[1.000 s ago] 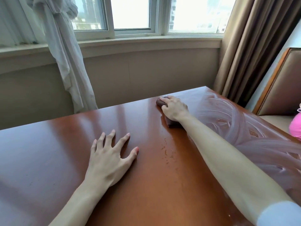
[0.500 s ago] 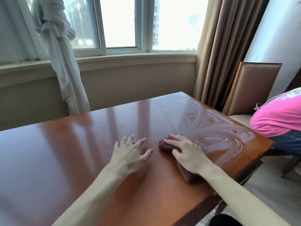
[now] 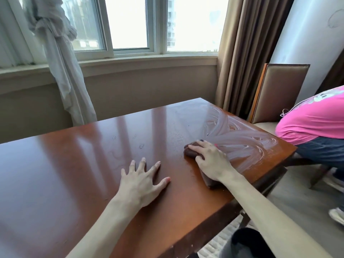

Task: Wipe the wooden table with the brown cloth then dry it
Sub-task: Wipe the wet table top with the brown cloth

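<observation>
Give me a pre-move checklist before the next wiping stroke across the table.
1. Cloth under control: ok. The right hand presses flat on the brown cloth.
2. Bracing: ok. The left hand rests spread on the wooden table.
3. Unwiped area located: ok. Wet streaks cover only the right end; the left part looks unwiped.
4. Path leftward free of objects: ok, apart from the left hand itself.
5. Cloth still damp enough: cannot tell.
6. Bystander clearance: ok. The person in pink is beyond the table's right edge.
</observation>
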